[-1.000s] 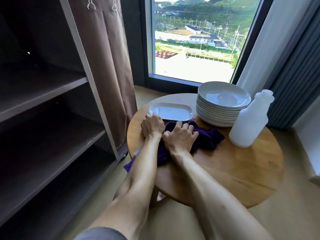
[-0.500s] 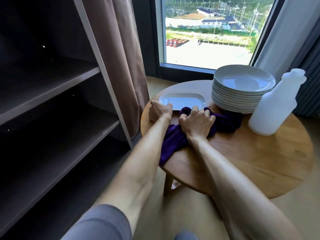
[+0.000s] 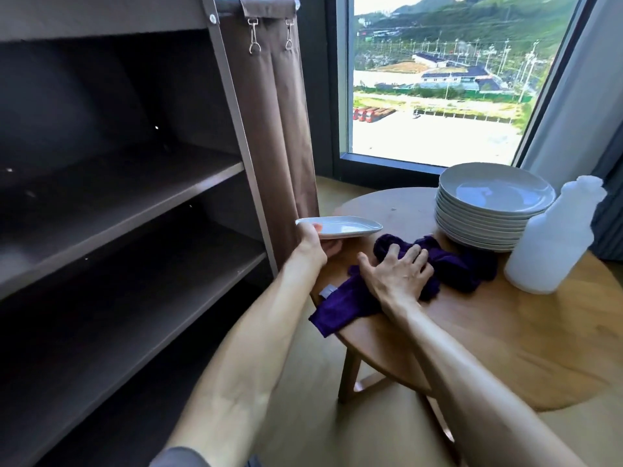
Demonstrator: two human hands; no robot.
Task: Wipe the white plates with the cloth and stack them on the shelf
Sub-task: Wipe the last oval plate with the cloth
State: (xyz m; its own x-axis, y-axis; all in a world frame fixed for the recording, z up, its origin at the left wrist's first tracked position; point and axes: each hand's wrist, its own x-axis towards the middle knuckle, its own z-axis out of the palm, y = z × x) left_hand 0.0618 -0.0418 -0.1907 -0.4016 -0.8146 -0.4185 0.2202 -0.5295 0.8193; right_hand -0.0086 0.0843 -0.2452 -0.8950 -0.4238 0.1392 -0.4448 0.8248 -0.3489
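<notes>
My left hand (image 3: 315, 246) grips the near left edge of a white oblong plate (image 3: 347, 226), thumb on top and fingers below, and holds it level above the left rim of the round wooden table (image 3: 526, 338). My right hand (image 3: 397, 276) lies on the crumpled purple cloth (image 3: 462, 267) with fingers spread; one end of the cloth hangs over the table's edge. A stack of several round white plates (image 3: 495, 193) stands at the back of the table. The dark brown shelf unit (image 3: 141, 203) fills the left, its boards bare.
A white plastic bottle (image 3: 553, 244) stands right of the plate stack. A brown fabric curtain (image 3: 276, 129) hangs on the shelf unit's right post, close behind the held plate. Beyond the table is a large window (image 3: 438, 79); grey drapes hang at the far right.
My left hand has taken the oblong plate and lifted it off the table toward the left. My right hand has flattened on the cloth. The camera has tilted up.
</notes>
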